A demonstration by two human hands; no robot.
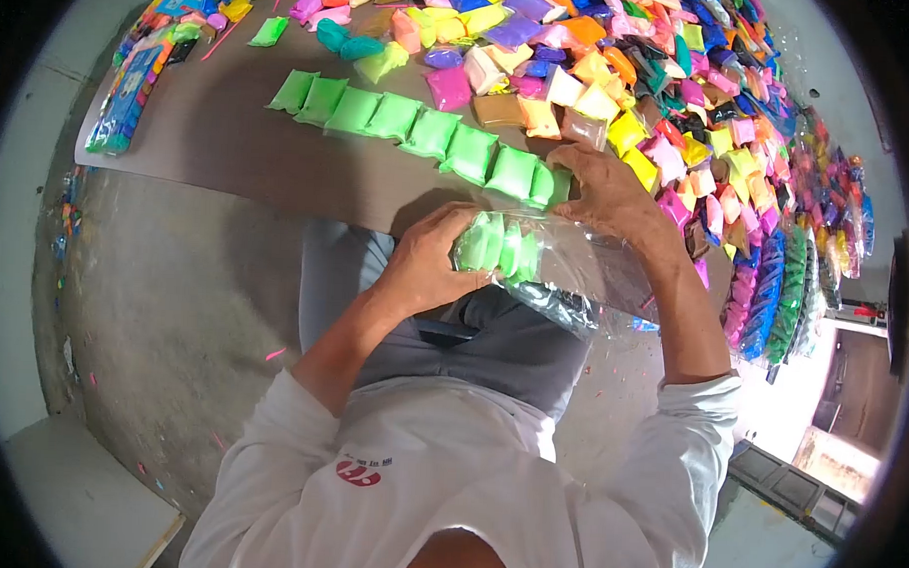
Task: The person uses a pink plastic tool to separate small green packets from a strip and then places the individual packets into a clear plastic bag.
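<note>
My left hand (430,258) is wrapped round a clear plastic bag (580,263) with several light green packets (501,246) standing side by side inside it, over my lap at the table's front edge. On the table, a row of light green packets (430,133) runs slantwise from the upper left down to my right hand (603,189). The thumb and fingers of my right hand close on the packet (545,184) at the near end of that row, just above the bag.
A large heap of packets in many colours (670,121) covers the table's back and right. Filled long bags (764,295) hang at the right edge. Bagged packets (131,97) lie at the far left, and a single green packet (269,31) sits behind the row.
</note>
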